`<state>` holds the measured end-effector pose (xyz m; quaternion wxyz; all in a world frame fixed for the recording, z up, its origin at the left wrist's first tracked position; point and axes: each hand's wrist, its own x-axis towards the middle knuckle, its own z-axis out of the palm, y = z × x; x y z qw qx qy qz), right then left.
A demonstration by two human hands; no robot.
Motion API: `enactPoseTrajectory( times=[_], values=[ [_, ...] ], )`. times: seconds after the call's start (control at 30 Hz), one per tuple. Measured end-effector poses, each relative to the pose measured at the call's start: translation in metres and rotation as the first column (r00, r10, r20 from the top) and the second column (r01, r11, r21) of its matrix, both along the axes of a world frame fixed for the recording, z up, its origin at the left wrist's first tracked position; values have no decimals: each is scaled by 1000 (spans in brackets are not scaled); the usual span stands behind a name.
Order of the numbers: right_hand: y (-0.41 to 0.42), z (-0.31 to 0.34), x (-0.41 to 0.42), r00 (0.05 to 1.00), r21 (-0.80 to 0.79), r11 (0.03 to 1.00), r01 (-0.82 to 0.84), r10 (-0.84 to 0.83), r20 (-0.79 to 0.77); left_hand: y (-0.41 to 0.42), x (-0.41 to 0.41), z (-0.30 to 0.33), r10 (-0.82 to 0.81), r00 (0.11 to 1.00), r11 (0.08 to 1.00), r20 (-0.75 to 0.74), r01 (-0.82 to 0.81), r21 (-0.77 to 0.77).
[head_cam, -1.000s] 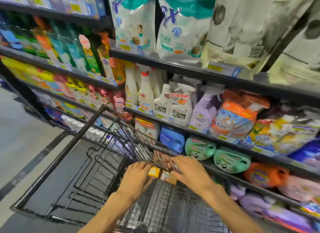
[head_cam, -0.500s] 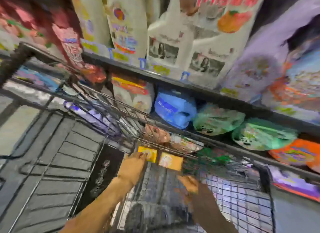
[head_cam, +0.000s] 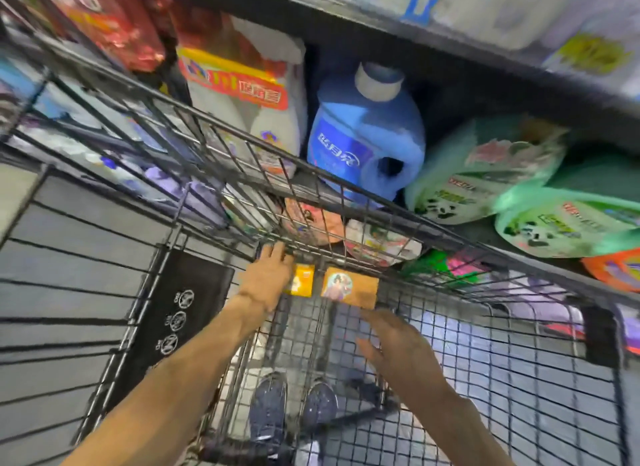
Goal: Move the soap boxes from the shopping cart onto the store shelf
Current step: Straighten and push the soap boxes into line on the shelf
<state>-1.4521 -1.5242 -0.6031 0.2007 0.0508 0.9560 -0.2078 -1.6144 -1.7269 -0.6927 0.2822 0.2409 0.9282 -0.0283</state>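
Two soap boxes lie at the far end of the shopping cart (head_cam: pixel 519 344), down on its wire floor against the front wall. The yellow soap box (head_cam: pixel 303 280) is on the left, and the orange-brown soap box (head_cam: pixel 349 287), printed with a round picture, sits just beside it on the right with a narrow gap between them.

The left hand (head_cam: pixel 268 278) reaches deep into the basket and lies over the left edge of the yellow box, hiding part of it; its fingers stretch forward toward the front wires, but I cannot tell from here whether they are gripping the box or only resting on it. The right hand (head_cam: pixel 398 347) hovers nearer to the person, just short of the orange-brown box, fingers spread and loose, holding nothing.

Through the mesh floor, a pair of dark shoes (head_cam: pixel 292 406) shows below. A black panel (head_cam: pixel 173 313) with round white symbols hangs on the cart's left side.

The cart is pushed up close against the store shelf (head_cam: pixel 398 42). On the shelf level just beyond the cart's rim stand a white bottle pack with a red and yellow label (head_cam: pixel 242 94), a blue detergent jug (head_cam: pixel 367 133) with a white cap, and green refill pouches (head_cam: pixel 485 171) lying to the right. Lower down, seen through the wires, are more packets, too blurred to make out.
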Motion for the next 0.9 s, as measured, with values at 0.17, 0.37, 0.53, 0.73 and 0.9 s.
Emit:
enactPoseTrajectory(
  times=[0.17, 0.37, 0.53, 0.73, 0.9],
  values=[
    [2, 5, -17, 999, 100, 995, -17, 20, -27, -12, 17, 3, 59, 998, 996, 17, -60, 60],
    [9, -16, -48, 999, 151, 988, -18, 13, 35, -30, 44, 14, 118, 991, 953, -62, -95, 288],
    [7, -51, -61, 999, 256, 967, 4, -15, 40, -40, 52, 14, 118, 993, 907, -25, -97, 409],
    [-4, -70, -57, 995, 336, 942, -5, -28, 94, -52, 61, 13, 169, 985, 873, 15, -157, 462],
    [-4, -79, -49, 997, 264, 962, 73, -72, -11, -58, 66, 19, 210, 975, 870, 68, -218, 442]
  ],
)
